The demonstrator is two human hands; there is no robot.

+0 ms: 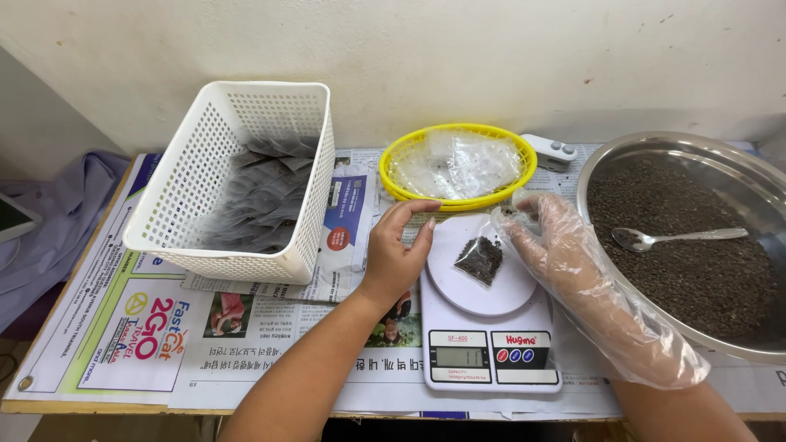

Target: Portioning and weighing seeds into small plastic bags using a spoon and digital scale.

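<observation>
Two hands — tea sachet between

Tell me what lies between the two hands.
In the head view, a small filled bag on the scale's white platform lies between the left hand and gloved right hand.

Small home packing bench; newspaper-covered table, digital scale, steel pan of tea leaves, sachet basket

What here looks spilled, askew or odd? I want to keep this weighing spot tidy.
Little stands out. No spilled grains show on the newspaper. The small filled bag lies flat on the scale. One oddity: only the right hand wears a clear plastic glove; the left hand is bare.
</observation>
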